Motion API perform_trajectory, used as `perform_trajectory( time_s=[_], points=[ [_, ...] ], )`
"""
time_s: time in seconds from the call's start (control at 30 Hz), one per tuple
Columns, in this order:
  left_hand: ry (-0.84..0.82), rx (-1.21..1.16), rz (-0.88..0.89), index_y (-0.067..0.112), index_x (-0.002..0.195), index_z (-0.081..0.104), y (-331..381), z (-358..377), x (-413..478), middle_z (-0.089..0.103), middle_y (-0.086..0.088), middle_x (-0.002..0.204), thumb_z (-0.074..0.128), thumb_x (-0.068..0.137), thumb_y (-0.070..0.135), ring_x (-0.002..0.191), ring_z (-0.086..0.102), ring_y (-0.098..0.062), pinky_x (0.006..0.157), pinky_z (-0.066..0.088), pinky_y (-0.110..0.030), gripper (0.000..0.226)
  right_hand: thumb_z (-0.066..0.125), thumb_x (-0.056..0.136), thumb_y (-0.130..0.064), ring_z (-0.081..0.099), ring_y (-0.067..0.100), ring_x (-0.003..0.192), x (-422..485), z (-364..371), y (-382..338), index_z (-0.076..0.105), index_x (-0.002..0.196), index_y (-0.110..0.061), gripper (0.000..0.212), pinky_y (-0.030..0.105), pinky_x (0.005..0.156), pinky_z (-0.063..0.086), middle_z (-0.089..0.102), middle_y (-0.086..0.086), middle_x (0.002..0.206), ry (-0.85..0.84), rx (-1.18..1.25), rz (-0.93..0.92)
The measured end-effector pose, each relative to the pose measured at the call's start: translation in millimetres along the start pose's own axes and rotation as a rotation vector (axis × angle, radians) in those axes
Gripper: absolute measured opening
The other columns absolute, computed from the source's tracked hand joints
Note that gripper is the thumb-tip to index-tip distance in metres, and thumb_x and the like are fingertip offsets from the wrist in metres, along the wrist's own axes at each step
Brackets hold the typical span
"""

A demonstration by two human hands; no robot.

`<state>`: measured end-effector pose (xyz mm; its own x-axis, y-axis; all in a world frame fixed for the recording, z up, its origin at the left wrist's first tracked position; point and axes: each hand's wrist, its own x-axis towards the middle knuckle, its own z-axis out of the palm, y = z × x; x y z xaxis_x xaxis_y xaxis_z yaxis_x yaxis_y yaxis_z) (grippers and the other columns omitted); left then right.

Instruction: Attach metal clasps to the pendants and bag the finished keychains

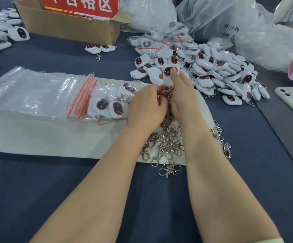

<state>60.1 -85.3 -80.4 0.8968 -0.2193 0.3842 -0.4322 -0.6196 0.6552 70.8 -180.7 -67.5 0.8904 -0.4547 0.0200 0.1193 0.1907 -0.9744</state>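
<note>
Blue counter (58,181), white mat (45,137). Right hand (182,97) grips one white pendant (167,79); left hand (147,104) pinches its clasp (166,90). Few keychains (107,104) apparently bagged. Pendant heap (217,71), loose clasps (165,144) and empty zip bags (33,92) remain: judged early.

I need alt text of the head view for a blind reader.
The right hand holds a white pendant over a white mat while the left hand pinches a metal clasp at its lower end. Loose clasps lie nearer, zip bags left, a pendant pile right.
</note>
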Motion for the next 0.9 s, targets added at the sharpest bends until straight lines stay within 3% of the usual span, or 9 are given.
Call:
perform_trajectory(
  time_s=[0.2, 0.37, 0.5, 0.73, 0.9],
  points=[
    [0.004, -0.033, -0.008, 0.015, 0.104, 0.063, 1.0, -0.4, -0.5, 0.067, 0.0, 0.102, 0.05, 0.089, 0.02, 0.09, 0.06, -0.021, 0.069, 0.037, -0.027, 0.021, 0.048, 0.1, -0.021, 0.057, 0.02, 0.077, -0.8, -2.0, 0.9, 0.064, 0.086, -0.016, 0.022, 0.035, 0.072, 0.048, 0.065, 0.005, 0.088, -0.034, -0.066, -0.039],
    [-0.002, -0.029, -0.003, 0.014, 0.106, 0.062, 0.1, -0.7, 0.0, 0.066, -0.001, 0.102, 0.049, 0.09, 0.021, 0.09, 0.059, -0.021, 0.07, 0.039, -0.029, 0.022, 0.048, 0.1, -0.026, 0.061, 0.013, 0.065, 1.0, -1.7, -0.6, 0.065, 0.091, -0.017, 0.022, 0.027, 0.064, 0.052, 0.072, -0.003, 0.082, -0.022, -0.014, 0.019],
    [0.002, -0.019, -0.006, 0.015, 0.103, 0.063, 0.3, -0.2, 0.3, 0.067, -0.001, 0.101, 0.05, 0.089, 0.021, 0.09, 0.059, -0.022, 0.068, 0.036, -0.028, 0.021, 0.056, 0.095, -0.02, 0.056, 0.013, 0.061, 0.7, -1.4, -0.8, 0.062, 0.085, -0.017, 0.013, 0.029, 0.063, 0.05, 0.068, -0.001, 0.081, -0.022, -0.031, 0.0],
    [-0.001, 0.003, -0.019, 0.013, 0.095, 0.063, -1.3, 1.0, 1.9, 0.065, -0.002, 0.095, 0.049, 0.089, 0.022, 0.087, 0.058, -0.024, 0.066, 0.034, -0.029, 0.018, 0.058, 0.094, -0.012, 0.058, 0.012, 0.072, -2.6, -1.5, 0.1, 0.058, 0.084, -0.015, 0.011, 0.028, 0.067, 0.048, 0.062, 0.001, 0.081, -0.069, -0.078, -0.073],
    [-0.005, -0.003, -0.01, 0.015, 0.098, 0.063, -1.0, 0.9, 0.9, 0.065, -0.002, 0.096, 0.05, 0.088, 0.02, 0.086, 0.057, -0.022, 0.066, 0.032, -0.028, 0.018, 0.058, 0.094, -0.014, 0.057, 0.014, 0.066, -1.9, -0.1, -0.1, 0.059, 0.084, -0.016, 0.01, 0.031, 0.067, 0.049, 0.066, 0.0, 0.08, -0.068, -0.051, -0.051]
  ],
)
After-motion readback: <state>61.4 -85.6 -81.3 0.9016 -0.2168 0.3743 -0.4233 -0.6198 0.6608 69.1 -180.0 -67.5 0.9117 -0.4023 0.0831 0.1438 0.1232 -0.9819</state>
